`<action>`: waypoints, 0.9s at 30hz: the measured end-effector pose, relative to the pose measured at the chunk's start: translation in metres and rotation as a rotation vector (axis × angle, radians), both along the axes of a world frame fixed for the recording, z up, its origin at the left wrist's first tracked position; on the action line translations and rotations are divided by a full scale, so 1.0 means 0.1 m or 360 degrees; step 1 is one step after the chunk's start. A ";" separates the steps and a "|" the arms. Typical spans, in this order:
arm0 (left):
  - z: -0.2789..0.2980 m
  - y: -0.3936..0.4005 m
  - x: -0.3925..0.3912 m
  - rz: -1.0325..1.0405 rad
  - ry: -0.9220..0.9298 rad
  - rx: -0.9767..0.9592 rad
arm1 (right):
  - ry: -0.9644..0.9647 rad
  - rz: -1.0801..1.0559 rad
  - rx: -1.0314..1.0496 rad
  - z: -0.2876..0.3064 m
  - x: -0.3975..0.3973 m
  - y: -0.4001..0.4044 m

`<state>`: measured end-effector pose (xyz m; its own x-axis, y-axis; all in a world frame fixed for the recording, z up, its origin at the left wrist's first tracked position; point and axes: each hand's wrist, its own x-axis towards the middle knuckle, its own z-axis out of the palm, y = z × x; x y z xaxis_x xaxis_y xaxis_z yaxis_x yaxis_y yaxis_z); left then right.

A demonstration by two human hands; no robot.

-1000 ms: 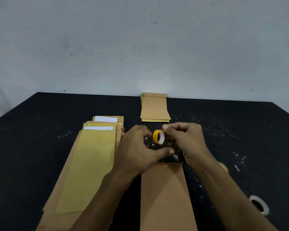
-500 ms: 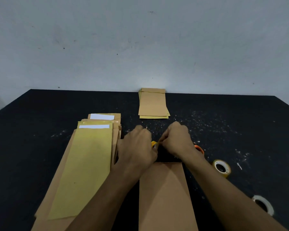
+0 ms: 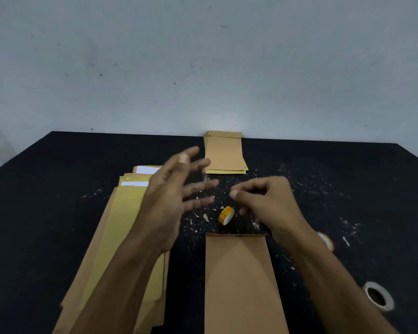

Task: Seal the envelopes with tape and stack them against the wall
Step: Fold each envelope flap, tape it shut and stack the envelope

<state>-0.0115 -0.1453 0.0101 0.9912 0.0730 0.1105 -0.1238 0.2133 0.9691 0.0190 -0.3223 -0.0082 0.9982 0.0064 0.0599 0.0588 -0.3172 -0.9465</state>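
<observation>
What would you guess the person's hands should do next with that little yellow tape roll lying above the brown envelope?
Probably pick the yellow tape roll up again with the right hand, which hovers just beside it with fingers curled on nothing. The roll lies loose on the table, the left hand is spread open, and no tape is visible on the top edge of the brown envelope.

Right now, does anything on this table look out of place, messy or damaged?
Yes. The yellow tape roll sits loose on edge on the black table, just beyond the brown envelope, with neither hand holding it. Pale scraps and specks litter the tabletop around it. The left envelope pile is fanned unevenly.
</observation>
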 end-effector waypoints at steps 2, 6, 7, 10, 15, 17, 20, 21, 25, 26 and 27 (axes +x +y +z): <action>0.03 0.01 -0.04 -0.0044 0.0017 -0.0310 | 0.0121 0.0082 0.0332 0.12 -0.14 0.07; 0.00 -0.04 -0.12 -0.0078 -0.0010 -0.0419 | 0.0190 0.0074 0.0537 0.21 -0.25 0.17; -0.01 -0.06 -0.13 -0.0095 -0.0020 -0.0427 | 0.0187 0.0059 0.0552 0.21 -0.26 0.19; -0.02 -0.10 -0.18 -0.0161 -0.0037 -0.0453 | 0.0169 0.0017 0.0599 0.23 -0.31 0.23; -0.03 -0.15 -0.22 -0.0188 -0.0024 -0.0541 | 0.0123 -0.0097 0.0699 0.22 -0.35 0.27; -0.03 -0.16 -0.22 -0.0205 -0.0011 -0.0597 | 0.0113 -0.0117 0.0728 0.22 -0.36 0.26; -0.03 -0.15 -0.22 -0.0226 -0.0002 -0.0658 | 0.0156 -0.0061 0.0776 0.23 -0.38 0.26; -0.03 -0.14 -0.22 -0.0229 0.0000 -0.0665 | 0.0175 -0.0044 0.0797 0.23 -0.38 0.27; -0.03 -0.13 -0.23 -0.0245 -0.0053 -0.0570 | 0.0164 -0.0017 0.0809 0.22 -0.37 0.24; -0.03 -0.13 -0.25 -0.0234 -0.0095 -0.0475 | 0.0151 -0.0008 0.0802 0.21 -0.37 0.23; -0.04 -0.14 -0.27 -0.0211 -0.0145 -0.0348 | 0.0143 0.0006 0.0806 0.19 -0.37 0.23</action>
<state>-0.0385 -0.1595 0.0058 0.9803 -0.0251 0.1958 -0.1655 0.4366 0.8843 -0.0184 -0.2998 0.0109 0.9996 0.0023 -0.0298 -0.0297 0.1824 -0.9828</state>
